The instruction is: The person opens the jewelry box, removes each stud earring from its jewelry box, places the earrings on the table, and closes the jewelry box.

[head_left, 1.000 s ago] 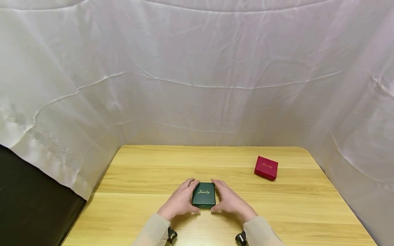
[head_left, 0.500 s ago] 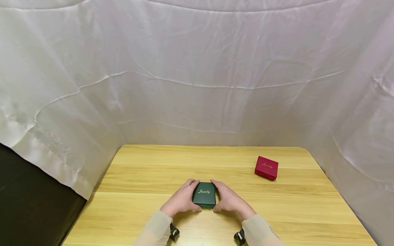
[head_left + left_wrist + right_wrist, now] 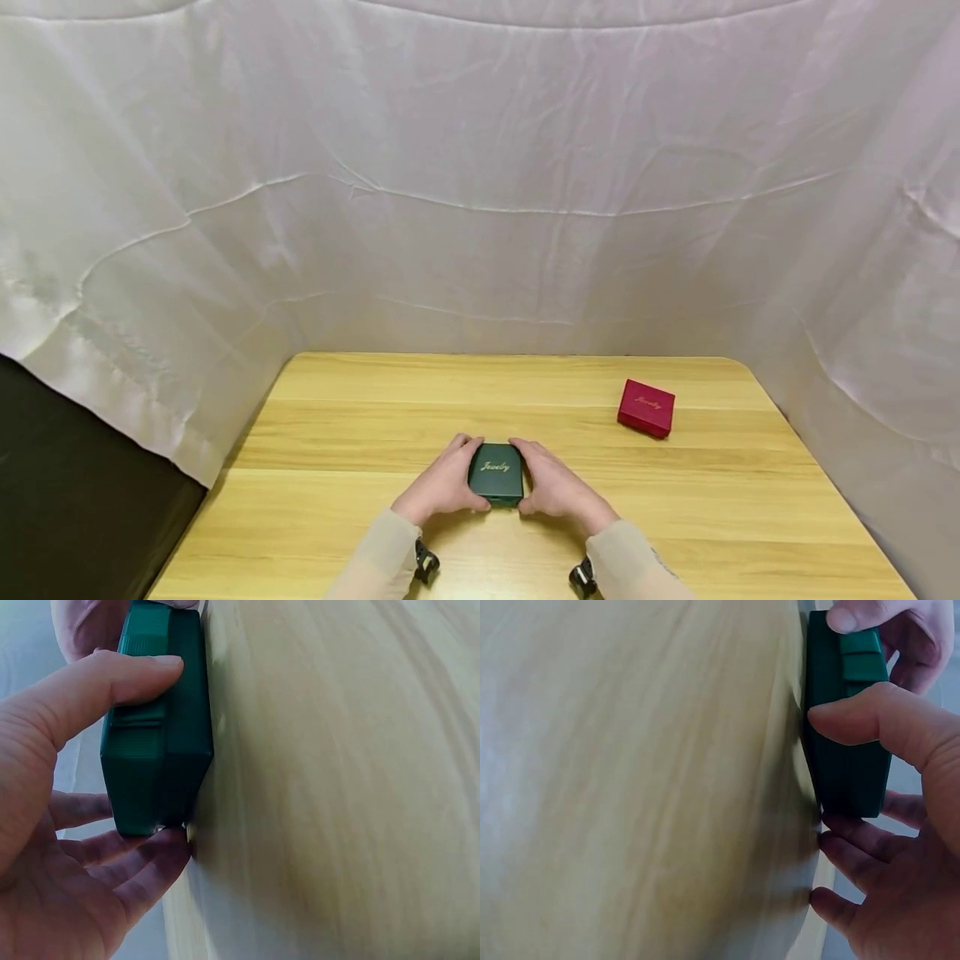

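Observation:
A small dark green box (image 3: 497, 479) with gold "Jewelry" lettering lies on the table near its front middle. My left hand (image 3: 441, 490) grips its left side, thumb across the near face and fingers at the side and far edge. From the other side, my right hand (image 3: 561, 488) holds it in mirror fashion. In the left wrist view the thumb presses the ribbed front of the green box (image 3: 187, 720), close over the wood. The right wrist view shows the right thumb on the green box (image 3: 844, 769), with the fingers spread along its end.
A red box (image 3: 647, 408), also lettered in gold, lies askew toward the back right of the wooden table (image 3: 360, 417). Pale cloth (image 3: 480, 258) hangs around the back and sides. A black surface (image 3: 75, 492) fills the lower left.
Both thumbs have moved in from just in front of the green box onto its near face, and the hands have drawn slightly closer around it. The red box stays where it was.

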`<state>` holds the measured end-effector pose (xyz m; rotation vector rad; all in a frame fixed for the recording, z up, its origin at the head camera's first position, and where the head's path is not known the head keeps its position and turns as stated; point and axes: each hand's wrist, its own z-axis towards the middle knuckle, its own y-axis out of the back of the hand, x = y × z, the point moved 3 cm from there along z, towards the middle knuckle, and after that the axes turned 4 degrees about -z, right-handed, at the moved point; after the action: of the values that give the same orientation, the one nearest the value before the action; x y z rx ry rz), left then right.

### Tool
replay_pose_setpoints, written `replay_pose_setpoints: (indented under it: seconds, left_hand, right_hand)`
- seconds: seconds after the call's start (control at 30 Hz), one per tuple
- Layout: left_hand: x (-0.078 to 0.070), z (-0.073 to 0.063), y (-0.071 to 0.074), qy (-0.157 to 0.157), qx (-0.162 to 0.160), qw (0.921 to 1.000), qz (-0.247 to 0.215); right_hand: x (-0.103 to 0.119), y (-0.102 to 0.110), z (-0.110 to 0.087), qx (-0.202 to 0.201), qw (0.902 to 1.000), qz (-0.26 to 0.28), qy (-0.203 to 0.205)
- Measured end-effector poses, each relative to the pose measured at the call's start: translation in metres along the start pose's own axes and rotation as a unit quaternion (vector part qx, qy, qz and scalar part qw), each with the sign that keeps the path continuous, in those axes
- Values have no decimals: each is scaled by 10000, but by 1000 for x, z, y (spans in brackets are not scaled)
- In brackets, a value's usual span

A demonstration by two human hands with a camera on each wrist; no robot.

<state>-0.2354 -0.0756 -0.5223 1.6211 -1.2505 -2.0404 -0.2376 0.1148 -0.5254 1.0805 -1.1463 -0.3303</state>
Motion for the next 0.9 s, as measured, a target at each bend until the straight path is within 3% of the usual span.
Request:
replay_pose_setpoints:
  seconds: [0.47, 0.9]
  left_hand:
    - [8, 3, 5, 32, -58, 9999, -97]
    - [4, 3, 8, -172, -292, 9993, -173]
  right_hand:
    - [4, 1, 5, -271, 9987, -415, -70]
    - [7, -2, 3, -371, 9958, -840, -58]
